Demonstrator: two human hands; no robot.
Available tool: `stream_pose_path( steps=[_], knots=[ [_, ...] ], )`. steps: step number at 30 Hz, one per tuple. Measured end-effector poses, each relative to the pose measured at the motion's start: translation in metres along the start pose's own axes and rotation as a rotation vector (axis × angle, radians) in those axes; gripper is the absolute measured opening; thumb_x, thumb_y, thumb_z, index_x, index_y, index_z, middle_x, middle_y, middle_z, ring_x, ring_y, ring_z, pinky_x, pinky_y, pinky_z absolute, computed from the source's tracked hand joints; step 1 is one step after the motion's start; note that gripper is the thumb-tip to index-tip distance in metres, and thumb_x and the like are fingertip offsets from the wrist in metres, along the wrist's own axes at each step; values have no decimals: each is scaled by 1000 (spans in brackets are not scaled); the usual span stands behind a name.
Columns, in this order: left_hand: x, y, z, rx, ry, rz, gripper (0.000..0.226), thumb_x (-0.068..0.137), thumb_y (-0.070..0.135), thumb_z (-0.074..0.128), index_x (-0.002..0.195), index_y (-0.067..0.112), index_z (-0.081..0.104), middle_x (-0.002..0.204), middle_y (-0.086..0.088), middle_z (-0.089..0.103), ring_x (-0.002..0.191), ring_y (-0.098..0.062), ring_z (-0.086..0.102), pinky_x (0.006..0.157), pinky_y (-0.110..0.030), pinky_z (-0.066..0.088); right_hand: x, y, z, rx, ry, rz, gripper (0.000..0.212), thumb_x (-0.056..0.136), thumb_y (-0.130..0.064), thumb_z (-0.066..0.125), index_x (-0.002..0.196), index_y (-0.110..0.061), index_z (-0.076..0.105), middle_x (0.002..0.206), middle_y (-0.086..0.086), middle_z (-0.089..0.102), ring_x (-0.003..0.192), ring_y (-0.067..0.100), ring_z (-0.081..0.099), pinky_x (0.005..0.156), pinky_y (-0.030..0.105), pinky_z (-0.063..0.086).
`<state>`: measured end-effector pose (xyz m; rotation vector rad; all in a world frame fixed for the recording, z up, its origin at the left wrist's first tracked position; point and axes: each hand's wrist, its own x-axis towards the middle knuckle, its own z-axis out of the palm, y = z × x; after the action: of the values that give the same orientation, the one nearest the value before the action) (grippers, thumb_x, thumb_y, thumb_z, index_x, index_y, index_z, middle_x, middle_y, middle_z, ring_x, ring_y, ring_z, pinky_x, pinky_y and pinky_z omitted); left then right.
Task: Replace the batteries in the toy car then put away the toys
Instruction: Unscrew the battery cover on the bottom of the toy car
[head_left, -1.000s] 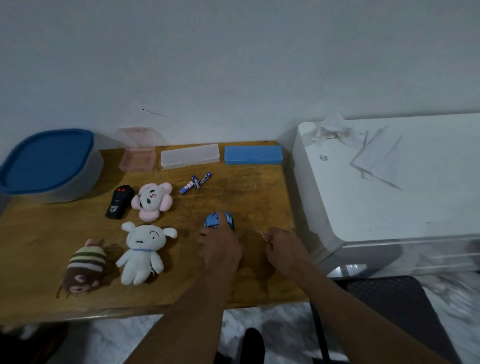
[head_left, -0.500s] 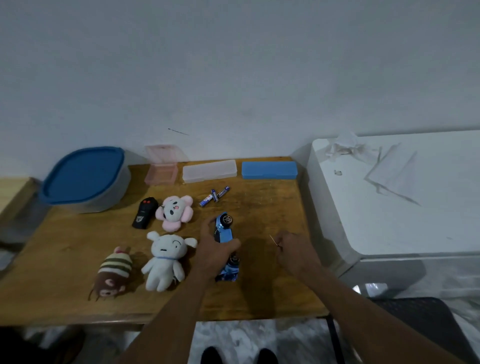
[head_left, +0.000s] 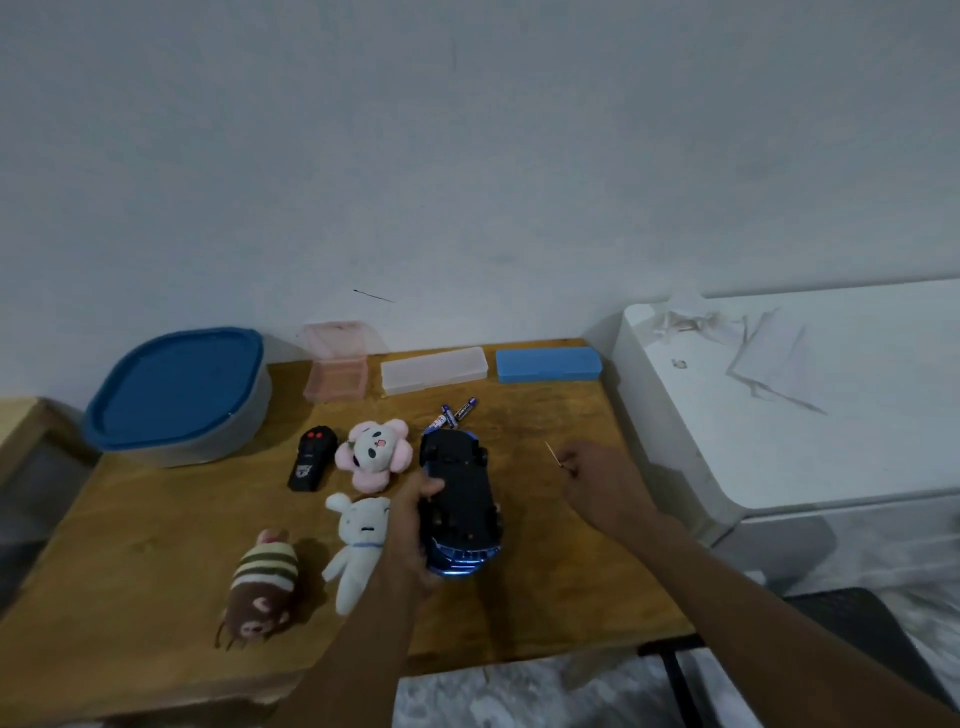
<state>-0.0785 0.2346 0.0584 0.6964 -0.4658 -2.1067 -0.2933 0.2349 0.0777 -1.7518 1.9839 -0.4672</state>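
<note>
Toy car (head_left: 460, 499) now underside-up (lettering illegible)

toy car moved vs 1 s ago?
Yes. The toy car has been flipped underside up in the left hand. It now stretches from the batteries toward the viewer, alongside the white plush.
</note>
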Motion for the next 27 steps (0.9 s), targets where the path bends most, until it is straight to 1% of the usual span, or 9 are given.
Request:
stream_pose_path(
  steps=[3, 6, 9, 11, 13, 18, 21, 23, 27],
  knots=[
    [1, 6, -4, 5, -21, -63, 68, 53, 22, 78, 117, 4, 64, 90, -20, 65, 71, -34, 65, 64, -38, 57, -6, -23, -14, 90, 106, -4, 17, 92, -20, 56, 108, -26, 57, 86, -9, 60, 77, 12, 59, 69, 24, 48],
    [6, 9, -8, 71, 73, -178, 67, 71, 23, 59, 132, -2, 49, 98, -21, 63, 76, -32, 65, 69, -37, 55, -12, -45, -26, 211, 188, 21, 17, 91, -12, 55, 100, -21, 65, 82, -6, 65, 74, 13, 62, 69, 26, 51],
    [11, 9, -10, 98, 125, -255, 67, 76, 24, 53, 138, -2, 46, 111, -24, 61, 87, -34, 63, 81, -42, 51, -19, -59, -33, 548, 192, 164, 22, 90, -7, 54, 88, -19, 72, 85, 3, 72, 78, 18, 68, 71, 34, 59],
    [10, 9, -9, 100, 141, -293, 67, 74, 23, 56, 136, 0, 49, 111, -24, 63, 91, -35, 63, 85, -44, 50, -25, -63, -37, 781, 163, 228, 24, 91, -3, 52, 90, -17, 72, 88, 7, 72, 79, 18, 67, 65, 30, 57],
    [7, 11, -3, 142, 147, -309, 65, 71, 17, 59, 133, 2, 51, 112, -23, 65, 94, -36, 64, 83, -45, 50, -27, -64, -38, 879, 136, 232, 21, 88, -1, 58, 93, -17, 71, 91, 9, 71, 81, 18, 67, 64, 27, 53],
    [9, 23, 8, 281, 155, -220, 64, 79, 4, 60, 140, 12, 42, 122, -22, 62, 95, -34, 66, 70, -41, 57, -15, -69, -45, 885, 148, 164, 11, 88, -16, 66, 98, -15, 71, 77, 4, 69, 70, 15, 63, 63, 26, 53],
    [13, 26, 13, 318, 93, -122, 64, 85, 0, 57, 142, 21, 38, 126, -21, 60, 102, -37, 64, 76, -46, 57, -6, -72, -53, 865, 184, 116, 14, 89, -17, 65, 100, -11, 72, 75, 6, 63, 68, 14, 58, 62, 25, 52],
    [14, 28, 19, 348, 53, -74, 71, 86, -5, 56, 143, 32, 35, 131, -19, 57, 107, -39, 63, 79, -51, 57, 0, -71, -57, 863, 198, 94, 18, 90, -15, 65, 104, -7, 69, 79, 6, 66, 72, 15, 62, 63, 23, 54],
    [18, 27, 30, 393, -43, -34, 97, 72, -9, 63, 143, 49, 30, 139, -18, 51, 116, -46, 57, 87, -56, 52, 5, -67, -61, 835, 214, -13, 31, 88, -8, 64, 117, -19, 57, 78, 12, 72, 71, 20, 70, 67, 27, 60]
  ],
)
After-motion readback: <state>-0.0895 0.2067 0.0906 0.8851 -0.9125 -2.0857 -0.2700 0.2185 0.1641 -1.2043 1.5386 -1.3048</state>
